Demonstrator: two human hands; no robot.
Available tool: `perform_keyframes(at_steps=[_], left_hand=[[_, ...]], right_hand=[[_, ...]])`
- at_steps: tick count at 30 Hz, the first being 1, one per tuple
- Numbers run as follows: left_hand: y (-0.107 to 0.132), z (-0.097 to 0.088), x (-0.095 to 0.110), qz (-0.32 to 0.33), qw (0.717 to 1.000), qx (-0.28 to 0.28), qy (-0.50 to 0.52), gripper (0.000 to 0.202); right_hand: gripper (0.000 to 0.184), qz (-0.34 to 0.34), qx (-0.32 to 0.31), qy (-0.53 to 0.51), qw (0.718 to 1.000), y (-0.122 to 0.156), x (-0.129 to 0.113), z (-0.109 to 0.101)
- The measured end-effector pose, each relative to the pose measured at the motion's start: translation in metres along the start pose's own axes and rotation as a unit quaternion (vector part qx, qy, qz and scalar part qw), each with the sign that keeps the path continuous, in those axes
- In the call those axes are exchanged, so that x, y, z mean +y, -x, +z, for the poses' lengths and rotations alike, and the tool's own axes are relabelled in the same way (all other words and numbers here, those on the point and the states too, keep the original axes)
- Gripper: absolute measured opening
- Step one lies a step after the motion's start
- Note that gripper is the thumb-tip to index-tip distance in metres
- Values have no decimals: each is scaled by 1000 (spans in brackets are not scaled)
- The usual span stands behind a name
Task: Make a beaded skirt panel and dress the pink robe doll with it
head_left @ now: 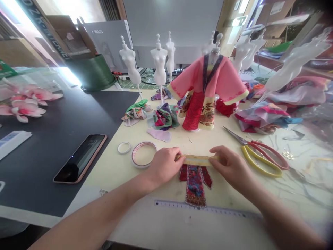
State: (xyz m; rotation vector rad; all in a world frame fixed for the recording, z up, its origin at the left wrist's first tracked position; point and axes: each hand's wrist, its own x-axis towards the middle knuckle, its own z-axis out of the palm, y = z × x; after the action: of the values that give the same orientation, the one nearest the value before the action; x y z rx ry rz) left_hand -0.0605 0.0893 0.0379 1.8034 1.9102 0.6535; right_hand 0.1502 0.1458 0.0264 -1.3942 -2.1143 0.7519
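Cream fabric strip (197, 160) between both hands' fingers (174, 152)

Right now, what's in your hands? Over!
Left hand, right hand: pale yellow fabric strip, held by its ends. Red patterned cloth piece beneath. Yellow-and-red-handled scissors at right.

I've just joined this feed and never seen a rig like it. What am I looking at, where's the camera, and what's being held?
There's no machine here. This single view comes from a camera worn on a person's head, looking forward and down, so their own arms enter from the bottom. The left hand and right hand hold the ends of a strip of yellow patterned trim, just above a small red embroidered cloth piece. On the work table lie scissors, a tape roll and a ruler. Behind stands a small pink robe.
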Motion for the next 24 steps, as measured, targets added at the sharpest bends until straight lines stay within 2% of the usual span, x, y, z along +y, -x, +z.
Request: perform_keyframes(at_steps=[11, 24], left_hand=[[-2, 0, -1, -18, 1000, -19, 1, 22], [-8, -6, -2, -11, 1000, 10, 2, 21]], right_hand=[[19, 13, -17, 13, 1000, 1, -3, -2], [17, 21, 6, -27, 999, 0, -5, -4]])
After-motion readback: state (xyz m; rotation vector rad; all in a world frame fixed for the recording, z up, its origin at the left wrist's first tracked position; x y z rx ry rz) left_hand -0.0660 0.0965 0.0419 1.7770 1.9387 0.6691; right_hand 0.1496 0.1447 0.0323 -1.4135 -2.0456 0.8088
